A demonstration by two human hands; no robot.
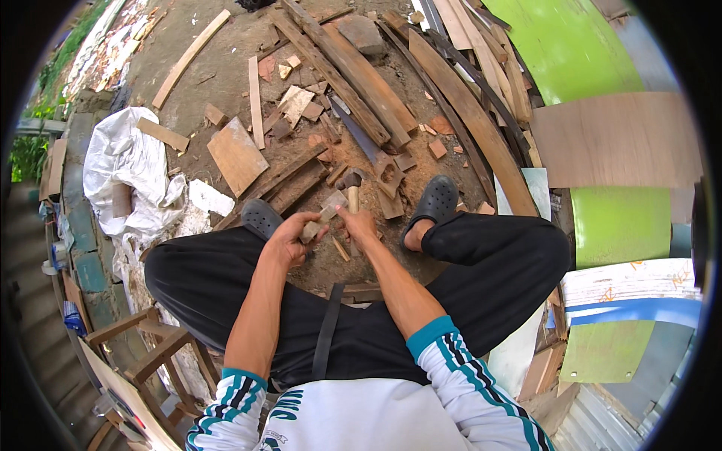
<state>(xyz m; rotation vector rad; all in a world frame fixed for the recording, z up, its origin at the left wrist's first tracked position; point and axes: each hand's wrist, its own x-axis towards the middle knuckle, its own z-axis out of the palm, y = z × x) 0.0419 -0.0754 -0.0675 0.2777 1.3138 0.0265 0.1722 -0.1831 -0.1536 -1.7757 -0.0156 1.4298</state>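
I am seated low with my knees spread, in dark trousers and dark clogs. My left hand [292, 239] grips a small pale wood block [325, 211] just above the dirt ground. My right hand [359, 224] is closed around the wooden handle of a hammer [350, 188], whose dark head points away from me, just right of the block. Both hands sit close together between my feet, over scattered wood chips.
Long planks [361, 75] and offcuts lie ahead on the dirt. A square board [237, 154] and a white sack [128, 169] are at the left. Green panels [571, 45] and a plywood sheet [617, 139] are at the right. A wooden frame [154, 353] stands at lower left.
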